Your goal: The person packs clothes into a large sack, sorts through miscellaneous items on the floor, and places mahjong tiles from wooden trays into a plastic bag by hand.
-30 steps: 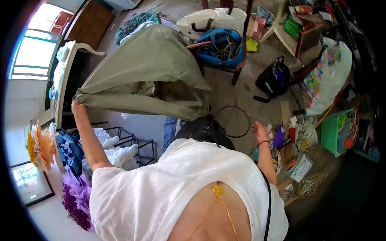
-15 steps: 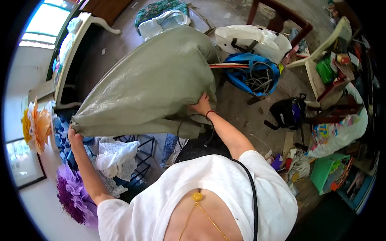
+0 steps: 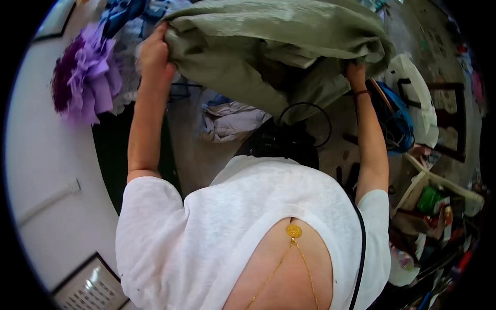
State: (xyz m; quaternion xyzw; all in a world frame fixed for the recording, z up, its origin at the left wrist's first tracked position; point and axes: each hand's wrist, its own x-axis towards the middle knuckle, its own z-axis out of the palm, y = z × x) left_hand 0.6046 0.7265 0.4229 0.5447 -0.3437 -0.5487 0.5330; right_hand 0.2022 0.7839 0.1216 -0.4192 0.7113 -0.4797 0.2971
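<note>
A large grey-green woven sack (image 3: pixel 227 39) is stretched between my two hands at the top of the view, its mouth gaping toward me with dark folds inside. My left hand (image 3: pixel 155 54) is closed on its left edge. On the other side, my right hand (image 3: pixel 355 76) grips the rim, with the fingertips partly hidden in the material. Below the sack, a pale crumpled cloth (image 3: pixel 235 121) lies on the floor near my legs.
Purple paper flowers (image 3: pixel 90 75) stand by the wall on the left. To the right are a blue bag (image 3: pixel 398 116), a white bag (image 3: pixel 418 98) and a dark wooden chair (image 3: pixel 454 121). A pale chair (image 3: pixel 421 181) holding clutter is lower right. A framed picture (image 3: pixel 90 289) hangs lower left.
My view has turned left and downward. Both hands have lifted the sack, and my right hand has moved outward to its right side. The sack's mouth now spreads open between them.
</note>
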